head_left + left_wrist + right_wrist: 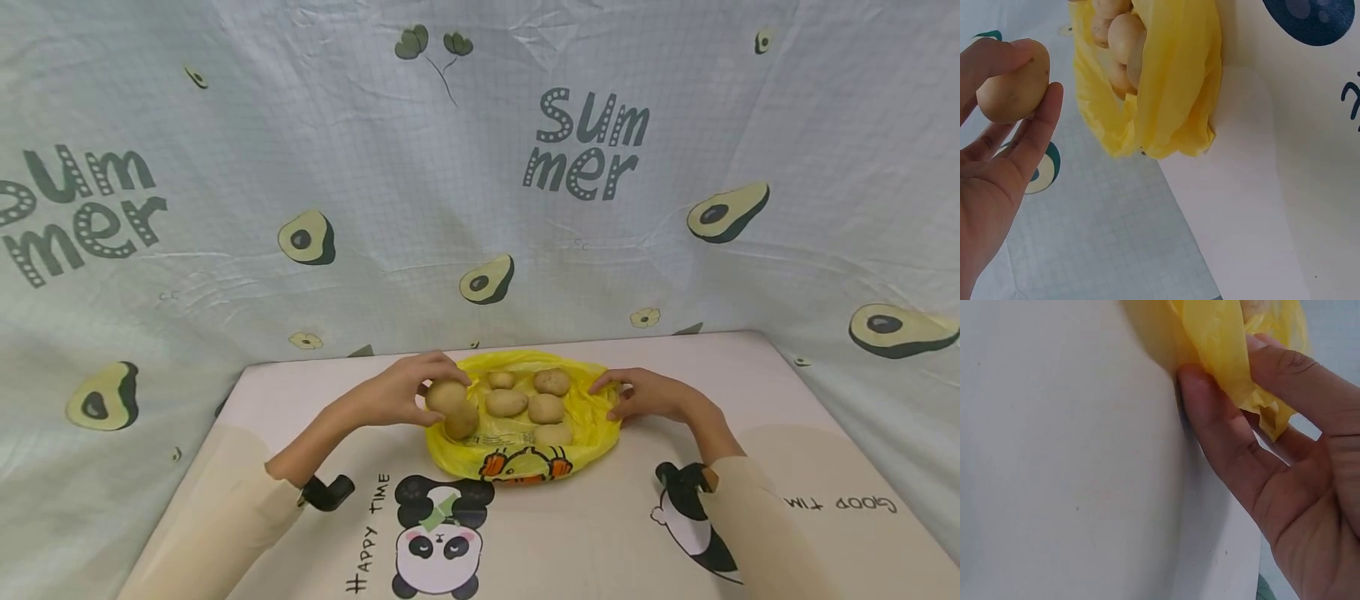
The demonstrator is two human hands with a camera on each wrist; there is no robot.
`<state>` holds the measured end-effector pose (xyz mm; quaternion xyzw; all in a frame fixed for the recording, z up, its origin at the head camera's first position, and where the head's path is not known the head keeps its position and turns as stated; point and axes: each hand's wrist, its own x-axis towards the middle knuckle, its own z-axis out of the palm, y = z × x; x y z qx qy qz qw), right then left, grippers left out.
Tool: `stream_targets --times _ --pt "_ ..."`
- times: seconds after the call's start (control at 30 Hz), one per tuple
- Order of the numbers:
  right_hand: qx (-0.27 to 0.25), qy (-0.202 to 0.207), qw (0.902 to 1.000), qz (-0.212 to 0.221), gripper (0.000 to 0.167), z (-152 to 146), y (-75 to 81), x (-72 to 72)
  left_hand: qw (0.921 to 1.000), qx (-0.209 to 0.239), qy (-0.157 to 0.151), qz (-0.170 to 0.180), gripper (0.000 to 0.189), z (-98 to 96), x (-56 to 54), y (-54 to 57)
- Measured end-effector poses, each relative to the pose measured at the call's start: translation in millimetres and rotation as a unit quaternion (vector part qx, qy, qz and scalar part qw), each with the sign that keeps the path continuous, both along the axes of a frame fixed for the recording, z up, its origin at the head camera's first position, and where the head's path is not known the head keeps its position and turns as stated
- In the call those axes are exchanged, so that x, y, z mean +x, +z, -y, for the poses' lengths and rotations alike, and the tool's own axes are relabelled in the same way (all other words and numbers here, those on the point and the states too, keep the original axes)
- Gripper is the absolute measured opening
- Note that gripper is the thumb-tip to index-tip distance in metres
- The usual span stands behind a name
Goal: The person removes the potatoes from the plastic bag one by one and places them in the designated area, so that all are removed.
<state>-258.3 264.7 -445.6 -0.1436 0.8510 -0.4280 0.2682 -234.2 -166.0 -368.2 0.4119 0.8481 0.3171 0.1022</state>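
A yellow plastic bag (592,429) lies with its mouth spread wide on the table, and several potatoes (507,402) rest inside it. My left hand (408,390) grips a potato (446,397) between thumb and fingers at the bag's left rim. In the left wrist view that potato (1015,87) is held up beside the bag (1179,81), apart from it. On the other side, my right hand (651,393) pinches the bag's right edge. The right wrist view has the yellow film (1219,347) between the thumb and fingers of the right hand (1297,487).
The pale table (570,533) carries printed pandas and lettering, including a panda (438,546) in front of the bag. Behind the table's far edge hangs a light curtain (420,183) with avocado prints. Dark straps (326,493) circle the wrists.
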Motion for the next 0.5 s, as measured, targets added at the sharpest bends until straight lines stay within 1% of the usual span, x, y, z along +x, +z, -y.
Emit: stream_targets --times 0.1,0.17,0.33,0.4,0.5 --pt "-0.010 -0.001 0.9999 -0.007 0.046 -1.1 -2.0 1.1 0.9999 0.008 0.006 0.002 0.053 4.2 3.4 1.8" --pt "-0.009 -0.003 0.9996 -0.025 0.045 -1.8 -3.0 1.8 0.9999 0.014 0.008 0.000 0.053 7.8 4.8 2.8" --pt "-0.006 -0.003 0.9952 -0.098 0.042 -3.3 -1.5 3.1 0.9996 0.022 0.014 -0.011 0.054 15.1 5.7 4.6" --pt "-0.014 -0.005 0.9937 -0.111 0.041 -3.0 -0.2 3.3 0.9995 0.022 0.017 -0.015 0.054 17.1 6.4 5.1" --pt "-0.014 -0.007 0.9926 -0.120 0.039 -1.4 0.8 2.7 0.9994 0.024 0.022 -0.015 0.053 19.8 7.9 4.5"
